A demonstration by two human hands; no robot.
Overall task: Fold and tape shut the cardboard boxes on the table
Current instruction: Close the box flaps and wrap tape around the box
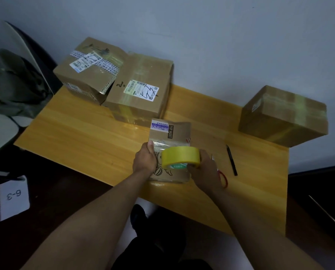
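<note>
Yellow wooden table [84, 137] against pale wall [201, 36], beside dark floor [55, 191].

**Tape roll held over a small box**

On the counter [84, 133], the left hand [146, 158] grips the left edge of a small box [170, 133] marked POP MART. The right hand [205, 166] holds a yellow tape roll [179, 155] over the box's near half. Scissors [222, 175] with red handles lie partly hidden behind the right hand, a pen [231, 159] just right of them. Two taped boxes [112, 78] sit far left, touching; another box [283, 115] sits far right.
</note>
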